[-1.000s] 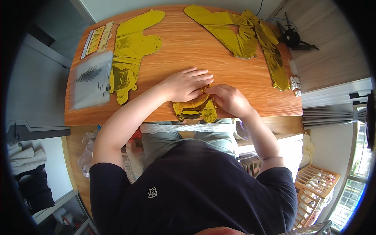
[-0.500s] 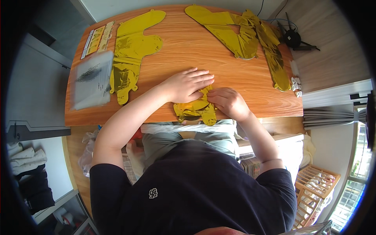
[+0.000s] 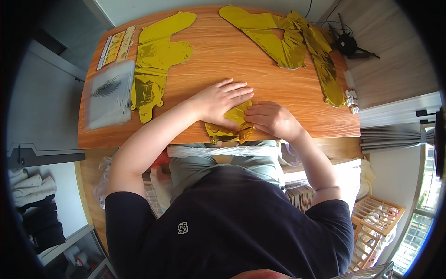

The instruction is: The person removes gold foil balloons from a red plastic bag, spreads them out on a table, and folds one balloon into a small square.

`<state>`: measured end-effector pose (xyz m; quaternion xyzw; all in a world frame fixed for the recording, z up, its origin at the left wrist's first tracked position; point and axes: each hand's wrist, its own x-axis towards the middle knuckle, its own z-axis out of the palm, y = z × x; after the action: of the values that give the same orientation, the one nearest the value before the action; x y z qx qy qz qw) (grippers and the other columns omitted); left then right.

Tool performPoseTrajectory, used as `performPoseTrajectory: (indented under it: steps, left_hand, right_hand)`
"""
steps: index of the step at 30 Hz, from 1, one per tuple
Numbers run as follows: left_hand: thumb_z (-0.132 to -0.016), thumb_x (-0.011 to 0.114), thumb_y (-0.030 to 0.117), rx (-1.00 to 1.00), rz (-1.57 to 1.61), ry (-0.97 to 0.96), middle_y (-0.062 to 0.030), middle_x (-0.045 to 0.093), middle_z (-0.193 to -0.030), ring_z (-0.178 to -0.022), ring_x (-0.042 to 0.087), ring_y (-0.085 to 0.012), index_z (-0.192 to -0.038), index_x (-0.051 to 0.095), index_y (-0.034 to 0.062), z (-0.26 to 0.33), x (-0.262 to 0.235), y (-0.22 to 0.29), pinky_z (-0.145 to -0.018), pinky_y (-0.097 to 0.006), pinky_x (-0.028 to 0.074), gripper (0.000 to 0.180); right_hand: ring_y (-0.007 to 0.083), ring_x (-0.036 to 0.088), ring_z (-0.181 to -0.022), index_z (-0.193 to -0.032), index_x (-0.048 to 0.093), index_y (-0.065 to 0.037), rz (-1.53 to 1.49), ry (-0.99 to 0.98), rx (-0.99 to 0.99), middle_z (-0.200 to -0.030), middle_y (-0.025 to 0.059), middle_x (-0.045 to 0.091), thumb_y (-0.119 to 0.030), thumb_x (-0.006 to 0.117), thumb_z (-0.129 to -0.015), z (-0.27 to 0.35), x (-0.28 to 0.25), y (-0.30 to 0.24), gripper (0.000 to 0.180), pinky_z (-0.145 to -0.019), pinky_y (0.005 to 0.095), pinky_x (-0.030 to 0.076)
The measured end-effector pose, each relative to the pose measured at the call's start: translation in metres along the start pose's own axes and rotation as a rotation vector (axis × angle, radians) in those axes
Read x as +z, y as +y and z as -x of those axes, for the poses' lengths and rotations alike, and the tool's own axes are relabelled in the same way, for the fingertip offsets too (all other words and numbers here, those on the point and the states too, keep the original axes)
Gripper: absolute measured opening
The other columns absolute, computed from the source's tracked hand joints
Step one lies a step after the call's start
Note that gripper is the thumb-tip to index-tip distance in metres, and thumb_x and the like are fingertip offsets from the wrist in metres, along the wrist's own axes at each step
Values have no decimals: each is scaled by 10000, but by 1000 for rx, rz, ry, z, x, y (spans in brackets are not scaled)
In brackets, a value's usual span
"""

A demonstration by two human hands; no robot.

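Note:
A folded, uninflated gold foil balloon (image 3: 221,133) lies at the table's near edge, its lower part crumpled. My left hand (image 3: 219,104) rests flat on it, palm down, fingers stretched away to the right. From the right, my right hand (image 3: 274,120) closes its fingers on the foil's right edge, the pinch partly hidden. One flat gold foil balloon (image 3: 151,63) is spread out on the left of the table. At the far right is another gold foil balloon (image 3: 260,32), with a narrow, wrinkled foil strip (image 3: 325,69) beside it.
On the wooden table (image 3: 200,56), a clear plastic bag (image 3: 107,102) and a printed card (image 3: 111,49) sit at the left edge. A black router (image 3: 346,45) with cables stands at the far right corner. Small white pieces (image 3: 351,98) line the right edge.
The foil's lower right part has been folded up and inward under my right fingers. My right hand has shifted slightly right; my left hand stays nearly in place, its thumb lower on the foil.

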<state>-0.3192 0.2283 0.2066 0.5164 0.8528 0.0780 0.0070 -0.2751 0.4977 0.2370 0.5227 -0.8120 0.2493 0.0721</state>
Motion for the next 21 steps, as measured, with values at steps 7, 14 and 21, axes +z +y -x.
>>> performPoseTrajectory:
  steps: [7, 14, 21]
  left_hand:
    - [-1009, 568, 356, -21, 55, 27, -74, 339, -1692, -1586, 261, -253, -1644, 323, 141, -2, 2, 2, -1304, -490, 189, 714]
    - [-910, 657, 182, -98, 191, 8, -16, 302, -1713, -1599, 220, -200, -1651, 323, 192, 1, -4, 9, -1319, -470, 163, 813]
    - [-967, 635, 293, -122, 149, 76, -27, 296, -1716, -1597, 232, -213, -1647, 332, 176, 6, 6, 12, -1311, -473, 176, 754]
  right_hand:
    - [321, 718, -948, -1055, 751, -64, -16, 123, 134, -990, 108, 755, -142, 779, -861, 0, 13, -3, 211, -870, 438, 567]
    - [339, 701, -864, -1187, 718, -96, 28, 170, 394, -925, 130, 736, -173, 776, -897, -17, 17, -23, 306, -809, 447, 553]
    - [331, 704, -840, -1142, 704, -92, 40, 211, 275, -891, 125, 726, -114, 761, -857, -10, 18, -17, 291, -792, 446, 550]
